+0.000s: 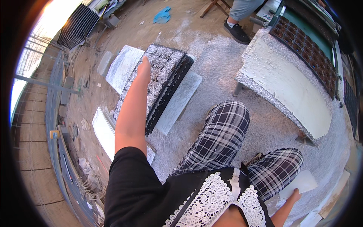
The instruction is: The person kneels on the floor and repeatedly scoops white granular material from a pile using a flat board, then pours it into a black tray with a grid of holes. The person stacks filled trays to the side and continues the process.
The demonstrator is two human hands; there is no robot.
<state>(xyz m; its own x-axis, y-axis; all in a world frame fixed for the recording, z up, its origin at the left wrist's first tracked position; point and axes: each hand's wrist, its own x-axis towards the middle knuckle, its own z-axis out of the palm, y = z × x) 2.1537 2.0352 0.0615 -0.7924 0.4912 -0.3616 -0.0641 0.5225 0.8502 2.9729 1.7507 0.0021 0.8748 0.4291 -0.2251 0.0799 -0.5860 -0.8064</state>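
A stack of black seedling trays point(166, 94) stands left of my knees, its top tray covered with pale grey-white granules. My left arm reaches out over this stack, and my left hand point(143, 71) is at its upper left side, touching or just above the top tray. Only a narrow edge of that hand shows; its fingers are mostly hidden. Low at the right, beside my right knee, my right hand point(295, 195) is closed on the edge of a thin white flat board point(303, 184).
Pale boards point(181, 102) lie under and around the stack. At right, a white sloping board point(287, 83) adjoins a machine bed carrying a black tray point(302, 49) with dark-filled cells. Another person's leg and black shoe point(237, 33) are behind. Granules cover the ground; a blue bag point(162, 16) lies farther off.
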